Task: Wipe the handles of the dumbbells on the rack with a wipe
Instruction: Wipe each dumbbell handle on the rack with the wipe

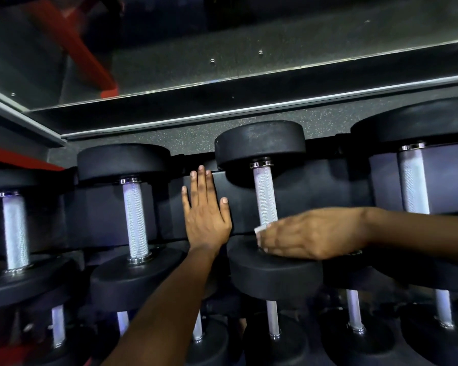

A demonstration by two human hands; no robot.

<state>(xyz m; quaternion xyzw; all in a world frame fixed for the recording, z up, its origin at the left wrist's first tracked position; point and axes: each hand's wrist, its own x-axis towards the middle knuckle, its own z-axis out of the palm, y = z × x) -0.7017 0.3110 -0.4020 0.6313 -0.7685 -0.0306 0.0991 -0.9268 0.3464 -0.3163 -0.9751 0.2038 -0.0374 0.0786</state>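
- Gripping a wipe point(260, 230) round the near end of a dumbbell handle point(264, 192), the right hand point(310, 235) curls.
- Handle runs near-to-far.
- Left hand point(205, 215) lies flat, fingers straight, on the rack point(238, 204).

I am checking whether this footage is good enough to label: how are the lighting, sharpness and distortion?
Head view: dim overall, the knurled handle catching bright bluish light; the wide lens bends the mirror edge; left hand sharp, flat on the rack; right hand and wipe sharp; lower dumbbells soft and dark.
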